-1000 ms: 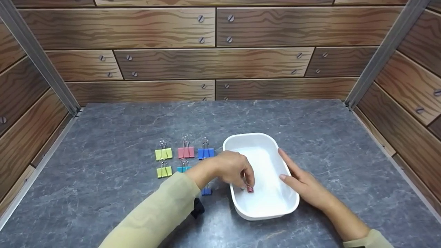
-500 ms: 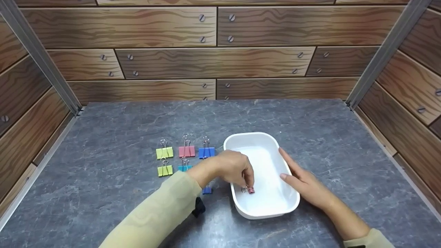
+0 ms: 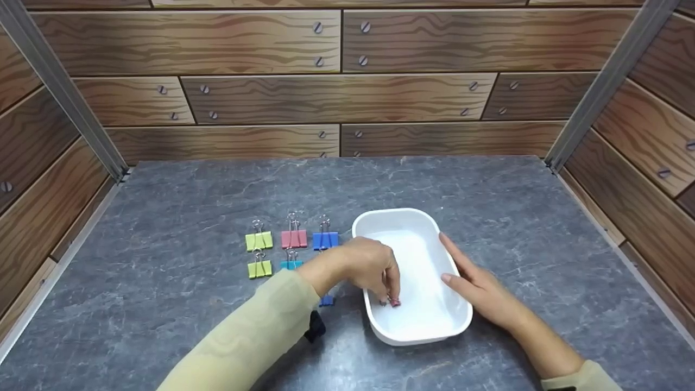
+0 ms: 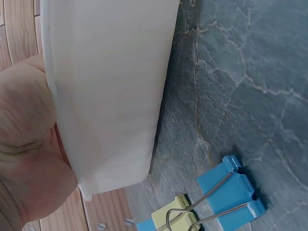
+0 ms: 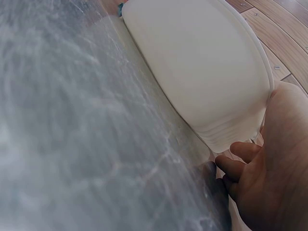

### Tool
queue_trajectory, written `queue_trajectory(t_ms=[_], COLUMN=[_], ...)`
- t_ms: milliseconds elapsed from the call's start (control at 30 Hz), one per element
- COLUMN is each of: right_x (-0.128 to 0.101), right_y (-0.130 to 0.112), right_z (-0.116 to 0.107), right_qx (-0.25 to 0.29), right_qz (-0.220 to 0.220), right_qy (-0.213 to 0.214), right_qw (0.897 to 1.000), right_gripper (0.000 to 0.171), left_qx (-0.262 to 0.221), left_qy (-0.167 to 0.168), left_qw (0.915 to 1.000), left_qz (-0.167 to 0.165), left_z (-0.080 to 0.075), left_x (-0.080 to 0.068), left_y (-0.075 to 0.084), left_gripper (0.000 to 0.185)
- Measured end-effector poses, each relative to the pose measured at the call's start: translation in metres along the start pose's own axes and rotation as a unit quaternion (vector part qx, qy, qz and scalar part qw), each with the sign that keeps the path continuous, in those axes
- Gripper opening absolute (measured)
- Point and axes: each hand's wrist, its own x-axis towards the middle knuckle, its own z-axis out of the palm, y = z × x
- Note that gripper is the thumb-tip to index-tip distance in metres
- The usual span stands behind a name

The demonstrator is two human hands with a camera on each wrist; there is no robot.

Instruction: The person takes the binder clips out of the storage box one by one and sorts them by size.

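In the head view my left hand (image 3: 372, 269) reaches over the left wall of a white plastic bin (image 3: 415, 338), its fingertips pinching a small pink binder clip (image 3: 396, 303) low inside, close over the bin floor. My right hand (image 3: 483, 293) holds the bin's right wall, thumb over the rim and fingers along the outside. The right wrist view shows this hand's fingers (image 5: 231, 166) loosely bent beside the bin's outer wall (image 5: 202, 62). In the left wrist view the bin's side (image 4: 106, 96) hides my left fingertips and the pink clip.
Left of the bin lie binder clips in rows: two yellow-green clips (image 3: 259, 241), a larger pink clip (image 3: 294, 239), a big blue clip (image 3: 326, 240), a teal clip (image 3: 291, 265) and a small blue clip (image 3: 326, 300). My left forearm partly covers this group. Wood-patterned panels (image 3: 260, 100) enclose the table.
My left hand stays at nearly the same spot in the bin, its fingertips shifting slightly around the small pink clip, which has turned a little. The right hand and bin have held still.
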Motion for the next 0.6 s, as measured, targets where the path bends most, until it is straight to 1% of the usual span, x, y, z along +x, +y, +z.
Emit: queue_trajectory(t_ms=[100, 267, 400, 500, 567, 600], right_x=[-0.0002, 0.001, 0.0019, 0.0014, 0.0006, 0.0002], right_y=[0.0003, -0.0005, -0.0006, 0.0002, 0.0008, 0.0012], right_z=[0.0006, 0.0008, 0.0009, 0.0012, 0.0012, 0.0009], right_qx=[0.008, 0.019, 0.017, 0.012, 0.005, 0.002], right_qz=[0.0, 0.005, 0.007, 0.006, 0.005, 0.004], right_qy=[-0.004, -0.012, -0.01, -0.006, -0.003, -0.001], right_qw=[1.0, 1.0, 1.0, 1.0, 1.0, 1.0], right_gripper=[0.071, 0.071, 0.071, 0.071, 0.071, 0.072], left_qx=[0.001, -0.001, -0.013, -0.041, -0.079, -0.102], left_qy=[0.003, 0.013, 0.031, 0.053, 0.07, 0.078], left_qw=[1.0, 0.9999, 0.9993, 0.9975, 0.9936, 0.9903], left_qz=[-0.002, 0.005, 0.013, 0.022, 0.04, 0.052], left_z=[0.0005, 0.0009, 0.0006, 0.0014, 0.0021, 0.0021], left_x=[-0.0003, -0.0012, -0.0029, -0.0036, -0.0038, -0.004], left_y=[0.0, -0.0016, -0.0027, -0.0034, -0.0036, -0.0038], left_gripper=[0.012, 0.008, 0.002, 0.002, 0.004, 0.005])
